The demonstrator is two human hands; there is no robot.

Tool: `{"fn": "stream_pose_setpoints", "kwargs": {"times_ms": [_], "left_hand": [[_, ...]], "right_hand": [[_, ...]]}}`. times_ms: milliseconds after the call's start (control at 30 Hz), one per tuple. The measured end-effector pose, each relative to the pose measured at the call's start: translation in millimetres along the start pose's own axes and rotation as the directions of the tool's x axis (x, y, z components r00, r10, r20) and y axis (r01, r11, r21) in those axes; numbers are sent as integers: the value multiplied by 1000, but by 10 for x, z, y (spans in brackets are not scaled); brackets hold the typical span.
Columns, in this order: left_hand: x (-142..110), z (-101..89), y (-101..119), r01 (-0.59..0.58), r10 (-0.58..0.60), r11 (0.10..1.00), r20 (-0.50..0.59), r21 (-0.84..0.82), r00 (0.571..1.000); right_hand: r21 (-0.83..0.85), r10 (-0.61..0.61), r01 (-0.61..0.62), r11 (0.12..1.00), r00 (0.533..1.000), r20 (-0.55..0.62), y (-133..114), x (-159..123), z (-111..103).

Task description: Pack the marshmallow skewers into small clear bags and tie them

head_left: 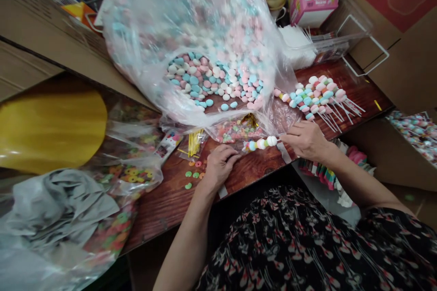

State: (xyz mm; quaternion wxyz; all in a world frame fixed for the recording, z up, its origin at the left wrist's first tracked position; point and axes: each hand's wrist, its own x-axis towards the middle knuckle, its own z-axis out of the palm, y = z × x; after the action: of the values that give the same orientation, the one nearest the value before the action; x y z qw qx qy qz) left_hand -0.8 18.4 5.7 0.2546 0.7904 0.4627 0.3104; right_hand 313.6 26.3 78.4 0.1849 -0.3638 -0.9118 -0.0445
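Your left hand (220,168) rests on a red-brown wood-grain table (164,204), fingers curled narrow, just beside the tip of a white stick threaded with round pastel blue, white and pink candies (262,143); you cannot tell whether it grips anything. Your right hand (305,141) pinches the end of that stick between its fingers, holding it nearly level above the table. Furthest left lies a clear plastic bag of colourful ring-shaped candies (131,175). Loose orange and green candy rings (193,173) sit on the wood, below gold twist ties in a small clear bag (193,143). Behind your hands slumps a huge, torn-open clear plastic bag of pastel candies (211,82). Further right, more white-sticked candy skewers (317,100) lie fanned on the table.
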Motion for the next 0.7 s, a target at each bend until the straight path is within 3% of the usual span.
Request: {"fn": "stream_pose_setpoints", "kwargs": {"times_ms": [200, 433, 700], "left_hand": [[1, -11, -10, -50, 48, 996, 34, 69, 998], [5, -21, -18, -80, 79, 995, 26, 55, 997], [-23, -26, -5, -63, 63, 998, 8, 17, 998]], "right_hand": [[4, -11, 11, 1000, 998, 69, 135, 103, -30], [-61, -74, 77, 995, 996, 56, 169, 202, -69], [104, -83, 69, 992, 986, 145, 218, 140, -24]]}}
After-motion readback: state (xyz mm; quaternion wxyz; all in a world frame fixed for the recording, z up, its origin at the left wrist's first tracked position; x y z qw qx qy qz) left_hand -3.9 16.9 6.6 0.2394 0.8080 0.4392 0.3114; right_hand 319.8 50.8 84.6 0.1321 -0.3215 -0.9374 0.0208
